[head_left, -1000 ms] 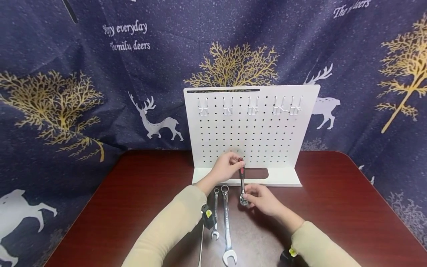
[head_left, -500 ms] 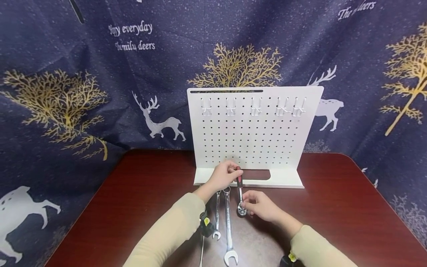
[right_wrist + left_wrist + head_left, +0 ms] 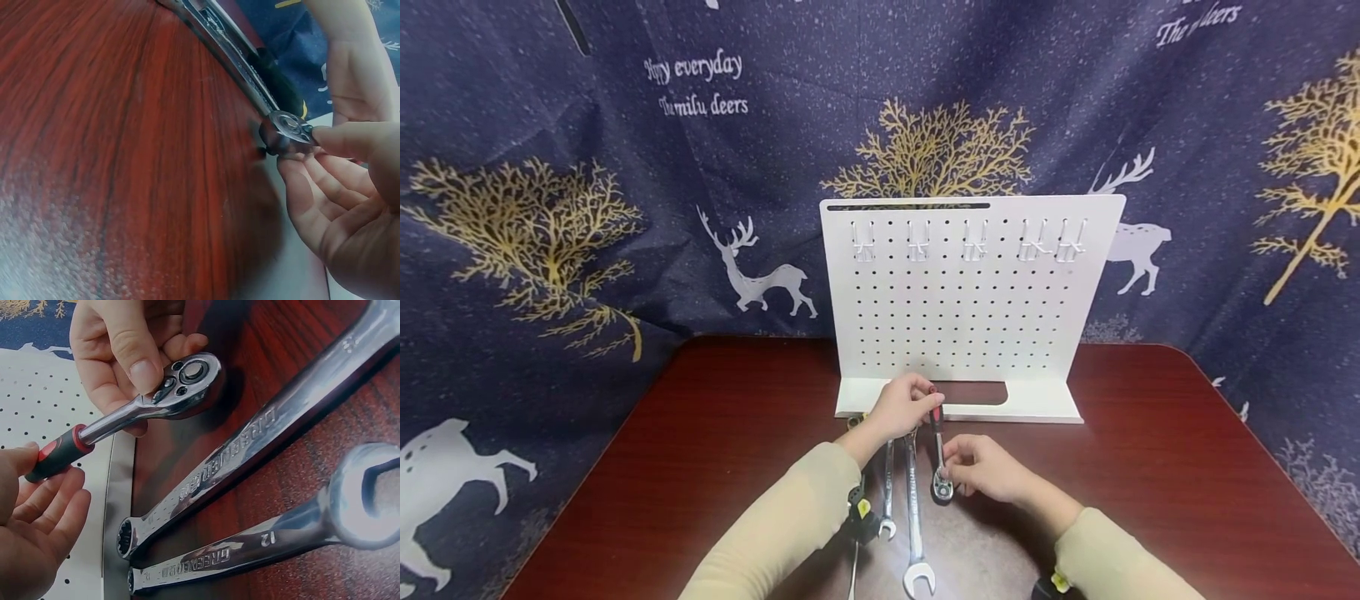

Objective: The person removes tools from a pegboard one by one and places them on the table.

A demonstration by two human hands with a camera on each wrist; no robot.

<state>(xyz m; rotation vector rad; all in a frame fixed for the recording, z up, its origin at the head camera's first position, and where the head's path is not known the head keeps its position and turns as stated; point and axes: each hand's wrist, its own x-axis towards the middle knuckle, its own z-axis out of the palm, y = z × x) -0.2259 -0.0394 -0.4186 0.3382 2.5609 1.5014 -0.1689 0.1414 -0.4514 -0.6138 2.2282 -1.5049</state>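
Note:
A ratchet wrench with a black and red handle and a chrome head is held between both hands, just above the table. My left hand pinches the end of its handle. The thumb and fingers of my right hand grip it by the round head, which the right wrist view shows close up. To the left of the ratchet lie two chrome combination wrenches, a large wrench and a smaller wrench. Their ring ends point to the pegboard, and my left hand partly covers them in the head view.
A white pegboard stands at the back of the dark red table, with several clear hooks along its top. A thin metal rod shows beneath the left forearm. Behind hangs a blue patterned cloth.
Both hands have drawn the ratchet wrench toward the person, away from the pegboard, and lowered in the head view. The view itself shifted slightly. The grips stay the same.

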